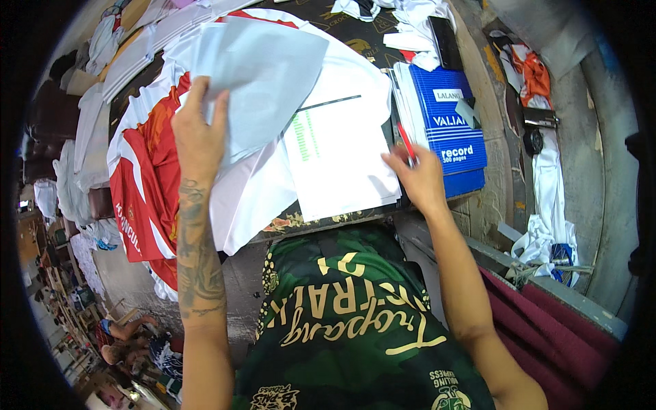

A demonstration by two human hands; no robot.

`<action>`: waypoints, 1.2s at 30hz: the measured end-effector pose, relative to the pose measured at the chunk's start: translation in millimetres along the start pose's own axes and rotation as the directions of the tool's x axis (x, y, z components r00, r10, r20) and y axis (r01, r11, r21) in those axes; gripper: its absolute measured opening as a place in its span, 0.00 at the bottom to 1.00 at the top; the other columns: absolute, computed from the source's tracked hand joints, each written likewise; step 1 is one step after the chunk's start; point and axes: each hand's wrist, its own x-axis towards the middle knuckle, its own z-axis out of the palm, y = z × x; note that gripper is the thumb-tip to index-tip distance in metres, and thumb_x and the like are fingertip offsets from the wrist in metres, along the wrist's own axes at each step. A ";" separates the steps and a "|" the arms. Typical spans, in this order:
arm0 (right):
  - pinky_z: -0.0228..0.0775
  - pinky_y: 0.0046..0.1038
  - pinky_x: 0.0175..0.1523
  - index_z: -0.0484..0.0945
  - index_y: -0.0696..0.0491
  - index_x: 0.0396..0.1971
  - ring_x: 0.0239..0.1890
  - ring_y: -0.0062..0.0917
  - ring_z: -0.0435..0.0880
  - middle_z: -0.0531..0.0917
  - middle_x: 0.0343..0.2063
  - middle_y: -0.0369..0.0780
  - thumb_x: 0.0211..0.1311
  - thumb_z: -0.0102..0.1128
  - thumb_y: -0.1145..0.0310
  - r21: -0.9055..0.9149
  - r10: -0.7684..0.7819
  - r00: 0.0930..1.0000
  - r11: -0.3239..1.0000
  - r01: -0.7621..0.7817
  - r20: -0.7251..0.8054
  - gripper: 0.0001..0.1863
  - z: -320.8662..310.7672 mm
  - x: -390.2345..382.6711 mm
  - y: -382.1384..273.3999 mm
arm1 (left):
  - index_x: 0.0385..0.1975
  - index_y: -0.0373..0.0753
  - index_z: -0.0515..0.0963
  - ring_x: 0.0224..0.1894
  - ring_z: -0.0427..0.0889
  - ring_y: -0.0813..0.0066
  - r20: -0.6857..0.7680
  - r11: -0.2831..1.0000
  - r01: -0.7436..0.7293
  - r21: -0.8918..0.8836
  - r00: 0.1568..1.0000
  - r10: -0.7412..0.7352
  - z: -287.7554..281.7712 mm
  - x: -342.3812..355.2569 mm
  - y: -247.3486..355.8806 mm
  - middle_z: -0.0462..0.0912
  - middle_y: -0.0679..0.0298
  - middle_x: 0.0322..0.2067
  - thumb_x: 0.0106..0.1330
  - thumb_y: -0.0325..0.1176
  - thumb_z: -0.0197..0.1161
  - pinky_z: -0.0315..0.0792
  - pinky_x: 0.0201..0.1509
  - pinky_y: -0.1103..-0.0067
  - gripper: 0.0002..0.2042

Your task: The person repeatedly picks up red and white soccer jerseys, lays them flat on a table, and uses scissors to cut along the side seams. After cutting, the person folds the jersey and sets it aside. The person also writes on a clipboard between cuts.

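My left hand grips a bluish-white sheaf of paper by its left side, lifted and slightly blurred. My right hand has a red pen held in its fingers, and its fingertips are at the right edge of a printed sheet. That sheet bears a dark line and a column of green print, and other sheets lie under it. Below the papers spreads a red and white jersey, its middle hidden by them.
Right of the papers lies a blue record book, with a dark phone beyond it. White cloth pieces lie at the back. More garments hang at far right. Another person is at lower left.
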 end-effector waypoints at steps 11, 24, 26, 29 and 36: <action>0.69 0.40 0.34 0.80 0.59 0.30 0.24 0.41 0.78 0.81 0.22 0.46 0.63 0.76 0.57 -0.059 0.015 1.000 0.998 -0.015 -0.001 0.19 32.6 -28.7 72.3 | 0.69 0.43 0.71 0.63 0.83 0.56 0.027 0.993 -0.073 -0.097 0.997 0.076 -16.0 17.4 -18.9 0.82 0.52 0.61 0.76 0.30 0.60 0.73 0.67 0.66 0.22; 0.61 0.28 0.30 0.80 0.57 0.24 0.23 0.16 0.71 0.75 0.18 0.31 0.74 0.65 0.57 0.383 -0.197 0.968 0.915 0.126 0.152 0.21 -7.6 22.8 -63.2 | 0.47 0.38 0.85 0.40 0.89 0.59 0.235 0.970 -0.151 -0.190 0.952 0.195 -12.7 -10.7 46.0 0.88 0.57 0.38 0.68 0.33 0.69 0.79 0.46 0.70 0.11; 0.52 0.22 0.25 0.84 0.56 0.30 0.20 0.09 0.64 0.73 0.19 0.27 0.75 0.66 0.56 0.550 -0.248 0.962 0.822 0.146 0.117 0.18 2.1 41.1 -98.4 | 0.46 0.36 0.85 0.41 0.90 0.60 0.237 0.967 -0.178 -0.184 0.946 0.219 -9.5 -16.2 63.9 0.89 0.54 0.38 0.63 0.37 0.76 0.80 0.48 0.71 0.16; 0.47 0.18 0.21 0.86 0.57 0.43 0.16 0.08 0.57 0.81 0.23 0.27 0.76 0.64 0.53 0.807 -0.387 0.882 0.590 0.015 0.267 0.20 6.8 48.4 -110.3 | 0.44 0.34 0.84 0.35 0.88 0.59 0.311 0.994 -0.084 -0.070 0.945 0.102 -4.4 -14.3 64.5 0.88 0.53 0.35 0.64 0.38 0.76 0.78 0.42 0.69 0.16; 0.45 0.17 0.16 0.81 0.63 0.53 0.12 0.07 0.57 0.90 0.37 0.42 0.76 0.57 0.40 0.471 0.123 0.969 0.856 -0.213 0.214 0.35 18.4 9.6 -9.2 | 0.34 0.29 0.83 0.23 0.73 0.69 0.338 0.949 0.116 -0.294 0.941 -0.011 6.1 -11.4 34.9 0.79 0.52 0.22 0.65 0.39 0.77 0.70 0.32 0.72 0.17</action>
